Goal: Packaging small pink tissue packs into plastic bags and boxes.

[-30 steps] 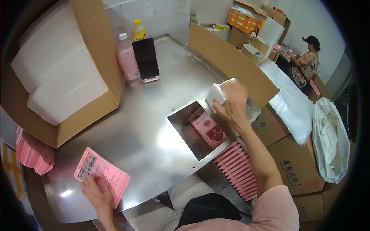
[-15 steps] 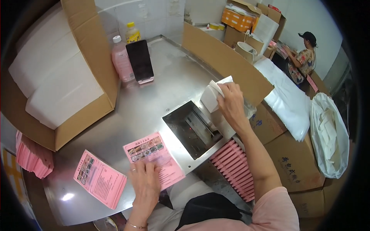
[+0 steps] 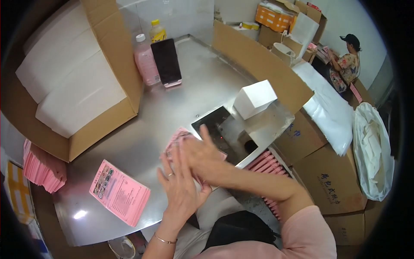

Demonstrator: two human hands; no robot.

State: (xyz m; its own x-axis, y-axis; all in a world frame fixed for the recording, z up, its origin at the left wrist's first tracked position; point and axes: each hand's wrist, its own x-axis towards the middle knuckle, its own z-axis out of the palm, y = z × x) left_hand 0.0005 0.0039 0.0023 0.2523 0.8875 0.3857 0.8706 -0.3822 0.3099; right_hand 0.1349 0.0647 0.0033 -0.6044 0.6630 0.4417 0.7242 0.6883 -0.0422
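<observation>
A pink printed sheet (image 3: 183, 134) with small food pictures lies near the table's front edge, partly hidden under both hands. My left hand (image 3: 185, 190) rests on it with fingers stretched out flat. Across it reaches my right hand (image 3: 205, 157), a little blurred, thumb spread away and fingers over the sheet; it partly covers the left fingers. Right of the dark rectangular opening (image 3: 222, 129) in the metal table stands a block of folded white paper (image 3: 256, 99), apart from both hands. To the left is a stack of similar pink sheets (image 3: 120, 192).
A large open carton (image 3: 105, 43) stands at left, above more pink sheets (image 3: 43, 168). Behind are a phone on a stand (image 3: 166, 62) and two bottles. A cardboard panel (image 3: 263, 60) borders the right side; pink packets (image 3: 267, 164) sit below. Another person works far right.
My right hand has let go of the white paper block, leaving it standing by the opening, and moved left onto the pink sheet. The sheet now appears bent under my hands.
</observation>
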